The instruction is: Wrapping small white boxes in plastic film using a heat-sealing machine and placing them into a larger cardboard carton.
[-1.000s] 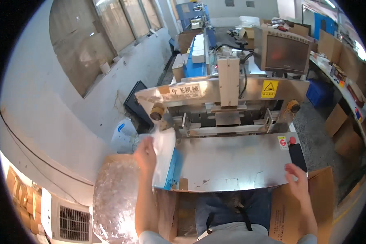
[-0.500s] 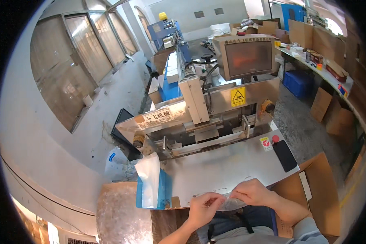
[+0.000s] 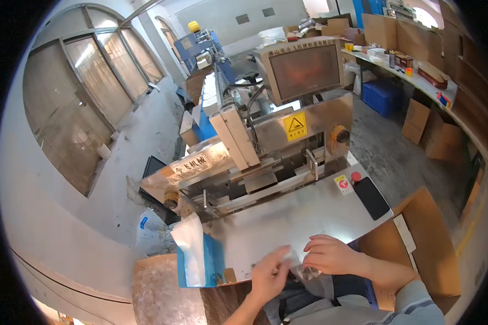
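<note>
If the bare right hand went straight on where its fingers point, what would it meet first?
Probably the thin, clear plastic film first, then the bare left hand; depth there is unclear.

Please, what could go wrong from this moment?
The thin, clear plastic film between the bare left hand and bare right hand could slip or tear. The black, flat, phone-like device lies near the right edge of the silver metal worktop; a bump might knock it off. The white, flexible sheets rise out of the blue, open-topped box and may spill if brushed.

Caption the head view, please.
Right hand holding clear plastic, left hand blurred beside it, at a metal worktop.
</note>
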### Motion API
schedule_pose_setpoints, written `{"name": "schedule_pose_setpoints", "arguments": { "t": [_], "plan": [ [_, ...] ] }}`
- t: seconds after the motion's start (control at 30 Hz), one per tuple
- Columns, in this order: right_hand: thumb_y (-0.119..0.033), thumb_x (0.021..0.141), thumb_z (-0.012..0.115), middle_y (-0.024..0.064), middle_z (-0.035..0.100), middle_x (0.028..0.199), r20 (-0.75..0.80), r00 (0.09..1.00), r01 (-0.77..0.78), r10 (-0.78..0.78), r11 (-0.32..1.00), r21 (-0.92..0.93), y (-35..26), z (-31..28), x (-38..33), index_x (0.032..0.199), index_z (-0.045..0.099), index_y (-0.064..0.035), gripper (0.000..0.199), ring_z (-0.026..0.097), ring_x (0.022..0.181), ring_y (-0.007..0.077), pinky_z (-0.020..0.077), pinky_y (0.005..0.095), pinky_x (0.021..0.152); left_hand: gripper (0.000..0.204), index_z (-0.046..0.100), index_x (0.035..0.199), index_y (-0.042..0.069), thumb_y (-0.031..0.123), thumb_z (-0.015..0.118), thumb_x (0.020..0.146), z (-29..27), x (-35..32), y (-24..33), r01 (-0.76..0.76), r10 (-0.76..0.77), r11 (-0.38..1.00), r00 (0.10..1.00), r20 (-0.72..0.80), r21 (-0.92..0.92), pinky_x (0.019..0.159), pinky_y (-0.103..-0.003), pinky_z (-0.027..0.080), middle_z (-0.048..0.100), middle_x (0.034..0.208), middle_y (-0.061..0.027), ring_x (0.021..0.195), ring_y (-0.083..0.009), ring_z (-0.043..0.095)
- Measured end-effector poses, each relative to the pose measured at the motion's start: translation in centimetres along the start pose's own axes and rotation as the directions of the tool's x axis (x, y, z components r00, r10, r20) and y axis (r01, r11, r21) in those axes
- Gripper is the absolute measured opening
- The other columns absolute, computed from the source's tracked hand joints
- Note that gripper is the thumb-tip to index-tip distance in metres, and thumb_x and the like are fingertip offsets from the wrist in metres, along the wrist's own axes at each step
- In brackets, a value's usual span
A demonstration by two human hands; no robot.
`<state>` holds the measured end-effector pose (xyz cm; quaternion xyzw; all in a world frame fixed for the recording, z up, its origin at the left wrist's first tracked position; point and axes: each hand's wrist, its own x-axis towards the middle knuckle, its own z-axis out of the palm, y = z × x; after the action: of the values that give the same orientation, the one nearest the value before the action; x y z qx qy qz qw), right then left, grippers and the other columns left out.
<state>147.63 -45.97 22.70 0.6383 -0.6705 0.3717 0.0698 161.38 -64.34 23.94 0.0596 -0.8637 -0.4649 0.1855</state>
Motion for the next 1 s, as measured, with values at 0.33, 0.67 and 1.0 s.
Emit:
{"name": "schedule_pose_setpoints", "arguments": {
  "t": [0.33,0.67,1.0],
  "plan": [
    [-0.025,0.086,0.068,0.0107,0.068,0.087,0.436,0.884,-0.247,0.170,0.961,0.124,3.3,-1.2,-0.1,0.085,0.065,-0.0057,0.020,0.064,0.092,0.0318,0.0425,0.0480,0.103,0.017,0.070,0.096,0.007,0.023,0.066,0.091,-2.3,3.0,-1.6,-0.240,0.097,0.930,0.890,0.445,0.278,0.069,-0.043,0.052,0.070,0.085,-0.0134,0.077,-0.0355,0.066],
    [-0.028,0.086,0.071,0.0074,0.068,0.086,0.330,0.933,-0.184,0.140,0.977,0.105,8.0,-2.2,3.4,0.081,0.072,-0.0085,0.020,0.060,0.103,0.0258,0.0398,0.0457,0.104,0.019,0.060,0.099,0.003,0.022,0.057,0.098,-6.3,6.6,-2.5,-0.097,-0.130,0.904,0.865,0.484,0.416,0.071,-0.050,0.051,0.067,0.086,-0.0225,0.082,-0.0448,0.063],
    [-0.026,0.090,0.064,0.0198,0.070,0.092,0.334,0.838,-0.434,0.432,0.898,-0.075,24.1,4.9,12.7,0.098,0.072,-0.0033,0.026,0.067,0.087,0.0375,0.0523,0.0429,0.077,0.041,0.067,0.077,0.006,0.046,0.074,0.085,-8.1,24.1,-18.5,0.442,-0.451,0.887,0.771,0.449,0.133,0.061,-0.028,0.047,0.063,0.072,0.0001,0.068,-0.0109,0.056]
  ]
}}
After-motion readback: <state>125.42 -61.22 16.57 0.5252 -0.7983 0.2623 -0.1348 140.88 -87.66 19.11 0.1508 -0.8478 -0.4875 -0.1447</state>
